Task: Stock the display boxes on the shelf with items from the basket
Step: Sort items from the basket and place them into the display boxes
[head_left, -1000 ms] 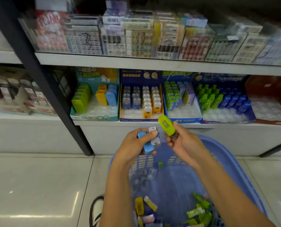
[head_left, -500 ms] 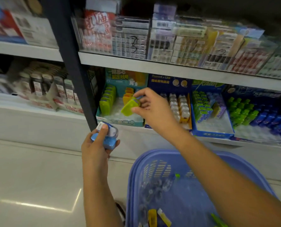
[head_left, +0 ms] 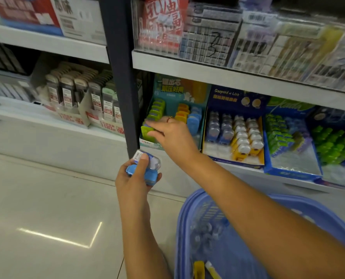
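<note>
Left grip (head_left: pixel 136 178) round perhaps two blue items (head_left: pixel 152 174)

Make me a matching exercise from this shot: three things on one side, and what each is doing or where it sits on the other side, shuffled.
1. left hand
2. right hand
3. basket

A. below the shelf, yellow item inside
B. grips blue items
C. touches the green row in the teal display box

Pairs: 1-B, 2-C, 3-A
</note>
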The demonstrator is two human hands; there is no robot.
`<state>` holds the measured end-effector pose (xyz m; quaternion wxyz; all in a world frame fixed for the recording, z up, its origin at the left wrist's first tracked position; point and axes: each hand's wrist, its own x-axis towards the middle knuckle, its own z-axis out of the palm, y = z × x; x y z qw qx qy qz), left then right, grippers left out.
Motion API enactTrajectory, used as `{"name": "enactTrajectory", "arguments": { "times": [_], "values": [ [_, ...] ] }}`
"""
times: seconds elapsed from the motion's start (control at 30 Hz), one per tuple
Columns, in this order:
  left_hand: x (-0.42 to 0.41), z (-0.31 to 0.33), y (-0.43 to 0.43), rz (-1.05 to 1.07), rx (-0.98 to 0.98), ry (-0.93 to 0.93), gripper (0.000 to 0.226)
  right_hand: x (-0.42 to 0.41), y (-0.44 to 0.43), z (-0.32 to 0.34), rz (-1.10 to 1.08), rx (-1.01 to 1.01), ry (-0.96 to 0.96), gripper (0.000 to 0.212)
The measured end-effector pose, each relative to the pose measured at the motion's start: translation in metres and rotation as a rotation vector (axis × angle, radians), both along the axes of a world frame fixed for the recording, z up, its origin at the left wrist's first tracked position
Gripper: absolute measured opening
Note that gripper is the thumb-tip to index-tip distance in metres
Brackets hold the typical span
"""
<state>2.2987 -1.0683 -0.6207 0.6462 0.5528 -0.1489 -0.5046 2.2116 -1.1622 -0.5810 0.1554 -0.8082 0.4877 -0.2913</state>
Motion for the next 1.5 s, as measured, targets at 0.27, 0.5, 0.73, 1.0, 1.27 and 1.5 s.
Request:
{"name": "enactTrajectory", "arguments": {
  "times": [0.27, 0.5, 0.73, 1.0, 1.27, 1.5],
  "values": [
    [0.011, -0.003, 0.002, 0.012, 0.008, 0.074, 0.029, 0.002, -0.002, -0.008, -0.029, -0.150, 0.236, 0.027],
    [0.006, 0.006, 0.005, -0.090, 0.022, 0.081, 0.030, 0.000, 0.005, 0.015, -0.067, -0.320, 0.642, 0.044],
    [-0.008, 0.016, 0.014, -0.143, -0.007, 0.031, 0.020, -0.035, 0.047, 0.030, 0.086, 0.000, 0.282, 0.074],
    [-0.040, 0.034, 0.015, -0.592, 0.017, -0.115, 0.027, -0.112, 0.125, 0.021, 0.095, 0.108, -0.029, 0.030],
    [-0.118, 0.050, 0.020, -0.848, -0.001, 0.053, 0.020, -0.203, 0.139, 0.016, -0.382, -0.070, -0.379, 0.019],
    [-0.156, 0.037, 0.018, -0.789, 0.039, 0.148, 0.018, -0.300, 0.117, 0.021, -0.635, -0.032, -0.640, 0.012]
  ]
}}
